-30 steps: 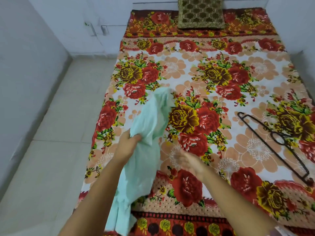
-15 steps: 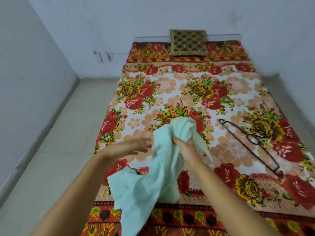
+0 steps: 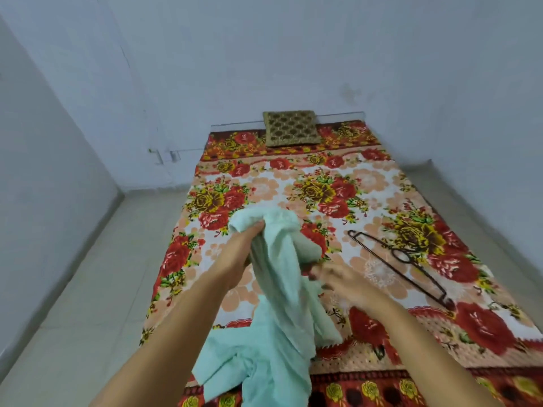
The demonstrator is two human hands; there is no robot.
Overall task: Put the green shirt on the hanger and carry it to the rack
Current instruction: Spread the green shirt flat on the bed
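The pale green shirt (image 3: 276,301) hangs bunched above the near end of the bed, its lower part drooping past the bed's foot. My left hand (image 3: 235,254) grips the shirt near its top. My right hand (image 3: 343,284) is blurred, just right of the cloth with its fingers spread, and holds nothing. A dark wire hanger (image 3: 396,259) lies flat on the bed to the right of my right hand.
The bed (image 3: 382,183) has a floral red and orange sheet, with a brown patterned cushion (image 3: 291,127) at its far end against the wall. Pale tiled floor (image 3: 97,274) runs along the bed's left side. White walls close in on the left, the far side and the right.
My left hand has taken hold of the shirt's top. My right hand has let go of it and moved down and to the right. The camera has tilted up.
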